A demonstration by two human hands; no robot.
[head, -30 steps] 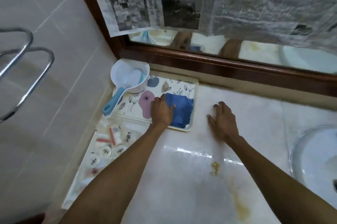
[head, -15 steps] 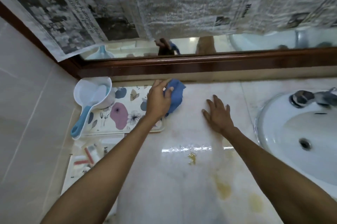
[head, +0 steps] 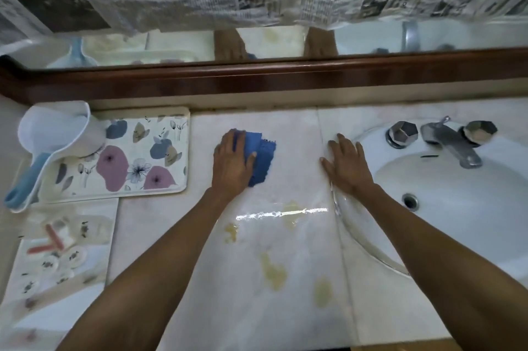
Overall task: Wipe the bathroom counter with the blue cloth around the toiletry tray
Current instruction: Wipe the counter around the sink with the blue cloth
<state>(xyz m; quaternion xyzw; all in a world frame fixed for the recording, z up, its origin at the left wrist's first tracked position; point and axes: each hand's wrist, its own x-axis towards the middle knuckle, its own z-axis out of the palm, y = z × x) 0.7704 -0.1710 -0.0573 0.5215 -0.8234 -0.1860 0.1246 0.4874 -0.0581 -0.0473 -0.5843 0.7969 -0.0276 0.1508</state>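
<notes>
My left hand (head: 232, 163) presses flat on the blue cloth (head: 260, 159), which lies on the pale marble counter (head: 291, 279) right of the floral toiletry tray (head: 160, 150). The cloth sticks out to the right of my fingers and is clear of the tray. My right hand (head: 347, 166) rests palm down with fingers spread on the counter at the sink's left rim, holding nothing. Yellowish stains (head: 273, 270) mark the counter nearer to me.
A white scoop with a blue handle (head: 54, 139) sits on the tray's left end. A bag of small toiletries (head: 54, 247) lies at front left. The white sink (head: 445, 202) with a metal tap (head: 448, 142) fills the right. A wood-framed mirror (head: 257, 76) runs along the back.
My left hand has carried the blue cloth off the tray and onto the counter to its right. My right hand stayed flat on the counter. The camera view swung right toward the sink.
</notes>
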